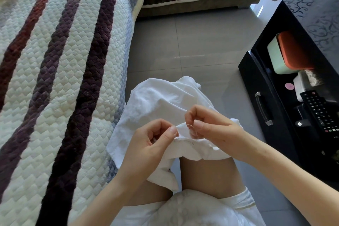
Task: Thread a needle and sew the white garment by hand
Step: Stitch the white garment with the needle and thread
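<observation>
The white garment (157, 102) lies bunched over my knees. My left hand (150, 141) pinches a fold of its edge between thumb and fingers. My right hand (209, 126) sits just to the right, fingers curled, pinching something thin at the cloth; a small loop of thread (189, 125) shows by its thumb. A line of dark stitches (184, 141) runs along the seam between both hands. The needle itself is too small to make out.
A quilted striped sofa cover (60, 71) fills the left side. A black low table (300, 71) stands at the right with a remote control (320, 111), an orange-and-green box (288, 53) and small items on its shelf. Grey tiled floor (192, 42) lies ahead.
</observation>
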`<state>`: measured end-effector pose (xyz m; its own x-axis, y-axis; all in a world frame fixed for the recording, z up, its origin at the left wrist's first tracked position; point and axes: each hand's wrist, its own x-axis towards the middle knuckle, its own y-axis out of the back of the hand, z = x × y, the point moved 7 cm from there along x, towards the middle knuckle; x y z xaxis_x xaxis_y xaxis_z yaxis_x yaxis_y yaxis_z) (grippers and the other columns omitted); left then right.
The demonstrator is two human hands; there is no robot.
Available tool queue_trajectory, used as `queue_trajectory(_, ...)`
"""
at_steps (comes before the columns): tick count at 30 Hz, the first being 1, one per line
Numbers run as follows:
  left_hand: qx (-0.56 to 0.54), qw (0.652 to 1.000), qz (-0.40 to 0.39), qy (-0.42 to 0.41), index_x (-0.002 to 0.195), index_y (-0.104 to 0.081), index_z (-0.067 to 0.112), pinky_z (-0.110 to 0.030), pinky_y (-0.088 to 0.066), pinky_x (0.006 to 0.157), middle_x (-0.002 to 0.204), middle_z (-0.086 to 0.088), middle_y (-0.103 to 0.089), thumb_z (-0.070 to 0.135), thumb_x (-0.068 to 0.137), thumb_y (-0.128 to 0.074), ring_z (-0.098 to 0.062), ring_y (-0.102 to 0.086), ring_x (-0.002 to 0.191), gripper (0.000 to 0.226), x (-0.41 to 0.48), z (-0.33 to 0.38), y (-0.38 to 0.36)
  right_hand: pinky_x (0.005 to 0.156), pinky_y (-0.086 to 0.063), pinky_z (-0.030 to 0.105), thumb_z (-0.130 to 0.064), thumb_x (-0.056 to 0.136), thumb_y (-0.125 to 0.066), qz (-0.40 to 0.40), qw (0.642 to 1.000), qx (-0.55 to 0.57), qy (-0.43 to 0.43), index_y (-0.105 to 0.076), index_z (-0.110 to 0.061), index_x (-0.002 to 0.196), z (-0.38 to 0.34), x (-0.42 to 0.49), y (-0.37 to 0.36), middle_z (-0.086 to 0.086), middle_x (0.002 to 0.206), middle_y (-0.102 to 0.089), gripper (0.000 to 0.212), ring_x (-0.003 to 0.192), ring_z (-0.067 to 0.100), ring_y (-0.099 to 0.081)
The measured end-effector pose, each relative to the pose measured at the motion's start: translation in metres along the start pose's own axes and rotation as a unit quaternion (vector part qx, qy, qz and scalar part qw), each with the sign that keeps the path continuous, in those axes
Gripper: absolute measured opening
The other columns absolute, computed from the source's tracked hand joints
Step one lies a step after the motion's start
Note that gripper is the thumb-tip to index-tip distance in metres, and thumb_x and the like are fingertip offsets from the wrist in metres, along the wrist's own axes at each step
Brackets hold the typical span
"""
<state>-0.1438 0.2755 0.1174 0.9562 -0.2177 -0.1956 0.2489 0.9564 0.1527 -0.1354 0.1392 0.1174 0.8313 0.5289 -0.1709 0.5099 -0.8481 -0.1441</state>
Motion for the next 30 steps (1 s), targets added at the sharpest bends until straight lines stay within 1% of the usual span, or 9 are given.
queue_trajectory(6, 0.019, 1.000, -0.004, 0.015, 0.071, -0.065, 0.023, -0.021, -0.038, 0.058, 0.062, 0.007, -0.058, 0.048, 0.075, -0.060, -0.009, -0.049, 0.061, 0.026, 0.000, -0.001, -0.003, 0.066, -0.042, 0.018, -0.020, 0.090, -0.052, 0.080, 0.995, 0.035, 0.050, -0.058, -0.014, 0.082, -0.015, -0.003, 0.006, -0.011, 0.064, -0.050, 0.012, 0.064, 0.011, -0.044)
queue_trajectory(12, 0.026, 0.999, 0.004, 0.026, 0.065, -0.064, 0.019, -0.016, -0.038, 0.056, 0.059, 0.008, -0.058, 0.026, 0.090, -0.063, -0.005, -0.049, 0.058, 0.026, -0.002, -0.002, -0.001, 0.094, -0.050, 0.033, -0.034, 0.079, -0.063, 0.181, 0.975, 0.107, 0.077, -0.067, -0.019, 0.077, -0.034, -0.009, 0.034, 0.003, 0.088, -0.067, 0.016, 0.093, 0.019, -0.063)
queue_trajectory(15, 0.034, 0.999, 0.005, 0.030, 0.068, -0.064, 0.014, -0.014, -0.038, 0.054, 0.057, 0.009, -0.056, 0.019, 0.089, -0.060, -0.005, -0.048, 0.056, 0.022, -0.003, -0.003, -0.001, 0.068, -0.057, 0.029, -0.018, 0.085, -0.052, 0.186, 0.929, 0.316, 0.050, -0.057, -0.011, 0.075, -0.037, -0.005, 0.049, 0.003, 0.069, -0.059, 0.013, 0.066, 0.016, -0.064)
queue_trajectory(17, 0.028, 0.999, 0.008, 0.032, 0.070, -0.064, 0.010, -0.013, -0.038, 0.054, 0.058, 0.008, -0.057, 0.019, 0.089, -0.059, -0.005, -0.048, 0.056, 0.021, -0.004, -0.003, 0.000, 0.045, -0.045, 0.019, -0.015, 0.082, -0.051, 0.197, 0.909, 0.364, 0.048, -0.053, -0.011, 0.074, -0.040, -0.004, 0.064, -0.003, 0.056, -0.044, 0.009, 0.046, 0.007, -0.046)
queue_trajectory(19, 0.023, 0.999, 0.013, 0.031, 0.071, -0.064, 0.008, -0.014, -0.038, 0.053, 0.059, 0.004, -0.058, 0.020, 0.089, -0.059, -0.007, -0.049, 0.057, 0.021, -0.004, -0.002, 0.001, 0.042, -0.030, 0.017, -0.013, 0.085, -0.050, 0.231, 0.930, 0.276, 0.073, -0.053, -0.011, 0.074, -0.046, -0.007, 0.085, -0.005, 0.054, -0.034, 0.012, 0.044, 0.007, -0.031)
queue_trajectory(22, 0.024, 0.999, 0.018, 0.032, 0.071, -0.064, 0.009, -0.018, -0.038, 0.054, 0.061, -0.002, -0.057, 0.022, 0.089, -0.060, -0.011, -0.049, 0.059, 0.022, -0.004, -0.003, 0.002, 0.047, -0.023, 0.017, -0.014, 0.090, -0.051, 0.277, 0.955, -0.013, 0.104, -0.058, -0.011, 0.080, -0.055, -0.018, 0.099, -0.005, 0.054, -0.031, 0.013, 0.049, 0.009, -0.025)
queue_trajectory(25, 0.023, 0.999, 0.022, 0.035, 0.069, -0.063, 0.013, -0.019, -0.038, 0.054, 0.061, -0.002, -0.057, 0.029, 0.086, -0.060, -0.011, -0.049, 0.059, 0.024, -0.004, -0.005, 0.002, 0.051, -0.028, 0.017, -0.029, 0.084, -0.061, 0.192, 0.947, -0.242, 0.082, -0.068, -0.021, 0.094, -0.046, -0.014, 0.072, -0.004, 0.057, -0.035, 0.015, 0.052, 0.008, -0.030)
queue_trajectory(28, 0.018, 0.999, 0.018, 0.032, 0.071, -0.063, 0.016, -0.019, -0.039, 0.055, 0.061, -0.001, -0.058, 0.043, 0.080, -0.060, -0.010, -0.050, 0.059, 0.029, -0.004, -0.004, 0.001, 0.057, -0.032, 0.020, -0.054, 0.077, -0.060, 0.081, 0.940, -0.330, 0.016, -0.066, -0.039, 0.105, -0.014, -0.010, 0.041, -0.010, 0.060, -0.036, 0.033, 0.055, 0.008, -0.034)
queue_trajectory(30, 0.024, 0.999, 0.017, 0.027, 0.071, -0.064, 0.017, -0.018, -0.040, 0.056, 0.061, 0.000, -0.058, 0.044, 0.083, -0.063, -0.009, -0.051, 0.059, 0.030, -0.003, -0.004, 0.000, 0.059, -0.033, 0.017, -0.054, 0.079, -0.060, 0.045, 0.930, -0.364, -0.008, -0.065, -0.044, 0.106, 0.000, -0.009, 0.027, -0.012, 0.061, -0.040, 0.030, 0.057, 0.007, -0.039)
